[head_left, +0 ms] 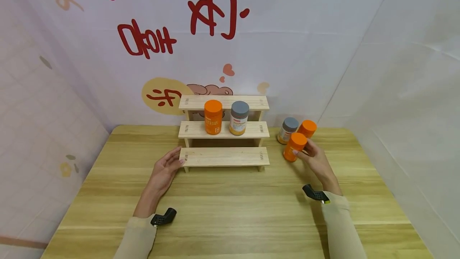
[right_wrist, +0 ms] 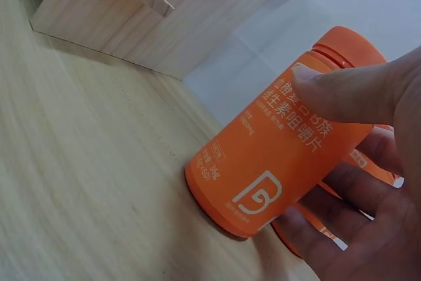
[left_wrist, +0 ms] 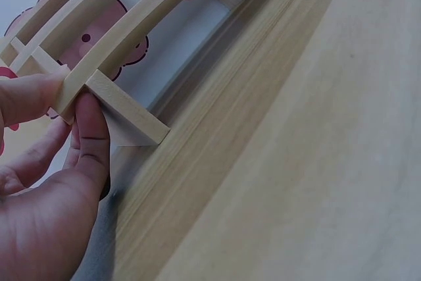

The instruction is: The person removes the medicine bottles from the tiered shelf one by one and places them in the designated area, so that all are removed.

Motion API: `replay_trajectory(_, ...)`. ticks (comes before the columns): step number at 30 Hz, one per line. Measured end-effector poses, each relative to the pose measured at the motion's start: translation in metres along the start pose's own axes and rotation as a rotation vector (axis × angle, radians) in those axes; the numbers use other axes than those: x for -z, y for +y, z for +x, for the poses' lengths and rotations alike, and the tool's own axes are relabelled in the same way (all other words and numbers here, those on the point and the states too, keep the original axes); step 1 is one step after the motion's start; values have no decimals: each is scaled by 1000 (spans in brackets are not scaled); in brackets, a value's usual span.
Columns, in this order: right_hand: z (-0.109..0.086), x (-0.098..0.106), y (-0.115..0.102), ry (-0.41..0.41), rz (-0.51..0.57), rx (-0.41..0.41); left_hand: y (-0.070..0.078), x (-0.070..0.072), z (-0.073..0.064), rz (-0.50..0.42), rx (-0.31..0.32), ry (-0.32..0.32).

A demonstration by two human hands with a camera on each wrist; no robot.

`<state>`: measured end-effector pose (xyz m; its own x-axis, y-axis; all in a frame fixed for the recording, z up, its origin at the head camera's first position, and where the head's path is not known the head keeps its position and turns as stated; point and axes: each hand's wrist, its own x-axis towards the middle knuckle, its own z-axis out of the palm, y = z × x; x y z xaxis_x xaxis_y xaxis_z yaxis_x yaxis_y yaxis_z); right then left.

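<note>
My left hand (head_left: 163, 176) pinches the left end of the lowest board of a three-step wooden display rack (head_left: 224, 157); the left wrist view shows thumb and fingers around the board's corner beside a support leg (left_wrist: 128, 106). On the table right of the rack, my right hand (head_left: 318, 164) grips an orange pill bottle (right_wrist: 263, 156) with white lettering, thumb on one side and fingers on the other. Whether its base touches the table is unclear. Just behind it stand a grey-capped bottle (head_left: 287, 130) and a second orange bottle (head_left: 309, 126), partly hidden.
On the rack's middle step stand another orange bottle (head_left: 213, 119) and another grey-capped bottle (head_left: 238, 120), side by side. The wood-grain table (head_left: 223, 211) meets a printed white backdrop (head_left: 305, 51) behind the rack, with pale walls at both sides.
</note>
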<state>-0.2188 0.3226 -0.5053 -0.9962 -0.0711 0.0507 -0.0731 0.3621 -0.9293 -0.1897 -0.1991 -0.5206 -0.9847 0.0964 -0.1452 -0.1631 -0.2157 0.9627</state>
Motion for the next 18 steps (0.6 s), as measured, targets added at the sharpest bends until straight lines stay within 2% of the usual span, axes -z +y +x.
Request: replay_trajectory(18, -1, 1, 1, -41, 20, -39, -4, 2, 0, -11, -13, -7)
